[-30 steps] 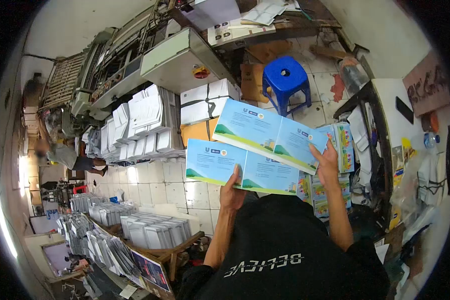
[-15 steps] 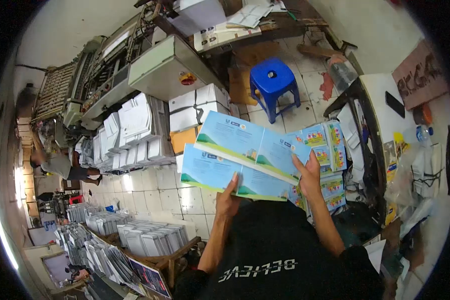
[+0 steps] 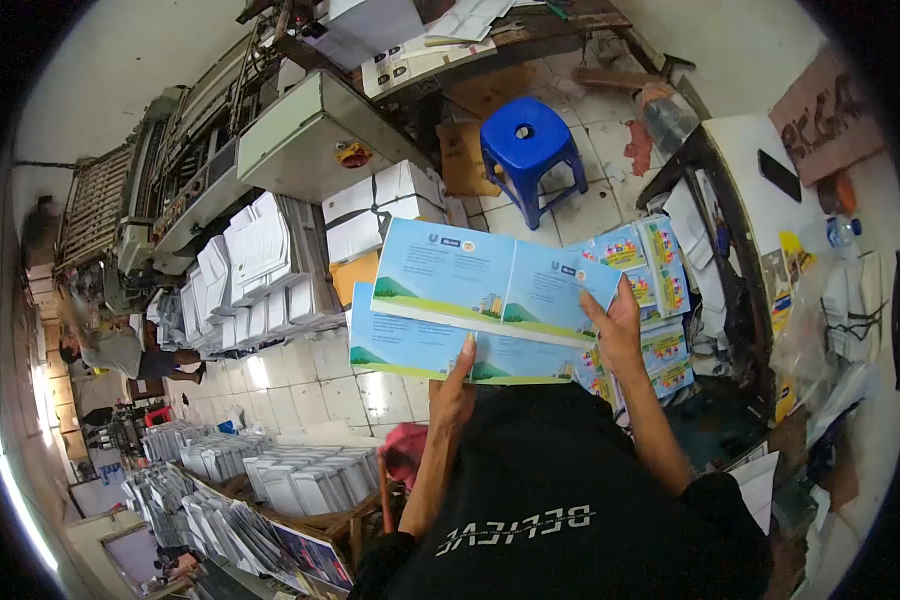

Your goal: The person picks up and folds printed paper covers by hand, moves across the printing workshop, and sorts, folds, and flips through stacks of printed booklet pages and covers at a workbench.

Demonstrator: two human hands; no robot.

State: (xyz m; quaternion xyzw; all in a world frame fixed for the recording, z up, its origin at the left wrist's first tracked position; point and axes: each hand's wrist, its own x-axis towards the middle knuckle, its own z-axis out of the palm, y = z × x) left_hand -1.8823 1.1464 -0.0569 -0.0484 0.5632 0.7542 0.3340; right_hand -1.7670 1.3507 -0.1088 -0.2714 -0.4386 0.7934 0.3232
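Two wide light-blue booklets or stacks of printed sheets, with green hills along one edge, are held in front of the black shirt. The upper booklet lies partly over the lower booklet. My left hand grips the lower booklet at its near edge, thumb on top, fingers hidden underneath. At the right end of the upper booklet, my right hand holds on with its thumb on the printed face. Just right of that hand are piles of colourful printed booklets.
A blue stool stands beyond the booklets. White paper stacks sit by a machine at left, more paper bundles at lower left. A phone lies on a white surface at right. Another person is far left.
The upper booklet has turned to lie more level and overlaps more of the lower one. The room has shifted left in view. Something red now shows beside my left forearm.
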